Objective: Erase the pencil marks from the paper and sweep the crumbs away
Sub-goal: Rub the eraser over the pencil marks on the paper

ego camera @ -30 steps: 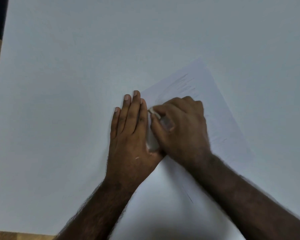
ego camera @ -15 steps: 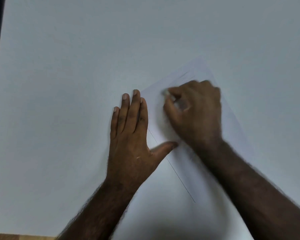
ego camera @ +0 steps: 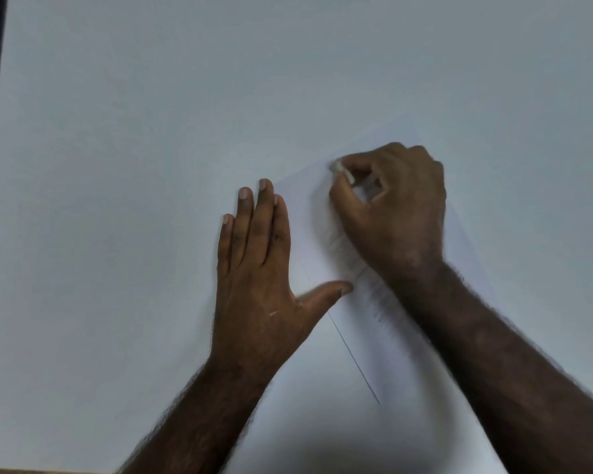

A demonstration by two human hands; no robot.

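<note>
Left hand (ego camera: 254, 278) flat, fingers straight, pins thin white paper sheet (ego camera: 404, 340) against white bench (ego camera: 117, 165), frame centre. Right hand (ego camera: 394, 213) fingers pinch small white eraser (ego camera: 343, 171), rubbing upper corner.

You've got one paper (ego camera: 384, 336), one eraser (ego camera: 343, 171), one table (ego camera: 134, 165), and two hands: left hand (ego camera: 257, 285), right hand (ego camera: 394, 213).

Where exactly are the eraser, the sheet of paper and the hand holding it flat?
eraser (ego camera: 343, 172), head view, on its white end poking out of the grip.
paper (ego camera: 466, 254), head view, on bare sheet right of the wrist.
left hand (ego camera: 257, 271), head view, on its back.
</note>
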